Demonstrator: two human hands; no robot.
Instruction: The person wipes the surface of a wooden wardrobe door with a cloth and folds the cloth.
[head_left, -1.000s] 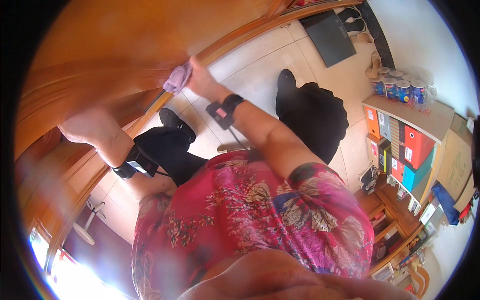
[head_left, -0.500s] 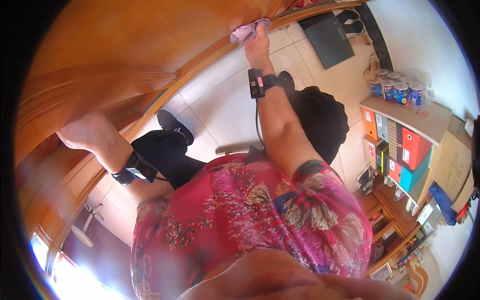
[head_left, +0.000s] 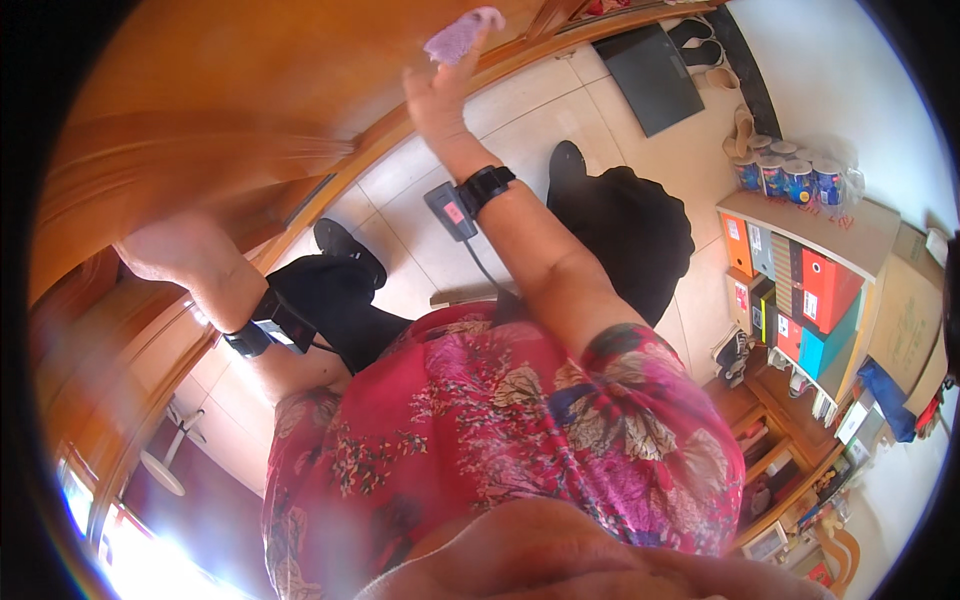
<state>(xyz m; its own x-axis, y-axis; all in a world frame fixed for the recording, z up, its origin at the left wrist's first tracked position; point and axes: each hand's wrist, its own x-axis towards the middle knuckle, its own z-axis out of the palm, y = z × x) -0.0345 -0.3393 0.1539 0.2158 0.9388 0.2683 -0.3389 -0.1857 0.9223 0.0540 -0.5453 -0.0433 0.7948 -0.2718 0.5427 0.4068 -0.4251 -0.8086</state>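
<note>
The wooden door [head_left: 250, 90] fills the far left of the view, a broad orange-brown panelled surface, blurred where it curves toward the rim. Below it runs the pale tiled floor [head_left: 520, 120], stretching from the middle to the far right.

On the right stands a low shelf unit [head_left: 810, 290] packed with upright folders in orange, red and teal, with a row of small blue-banded tubs [head_left: 790, 175] on its top. A dark flat mat [head_left: 650, 75] lies on the tiles at the far right, with slippers just beyond it.

Near the viewer, the person's pink flowered shirt [head_left: 500, 440] takes up the lower middle, and their black trousers and shoes show against the floor above it.

The right hand [head_left: 440, 90] reaches up and far, toward the door's lower edge, with a black wrist strap and a small device on its cord just below the wrist. Its fingers are closed on a small lilac cloth [head_left: 462, 32], which lies against the wood at the top of the picture.

The left hand [head_left: 165, 245] rests flat against the door on the left, fingers spread and grasping nothing, a black strap on its wrist as well.
</note>
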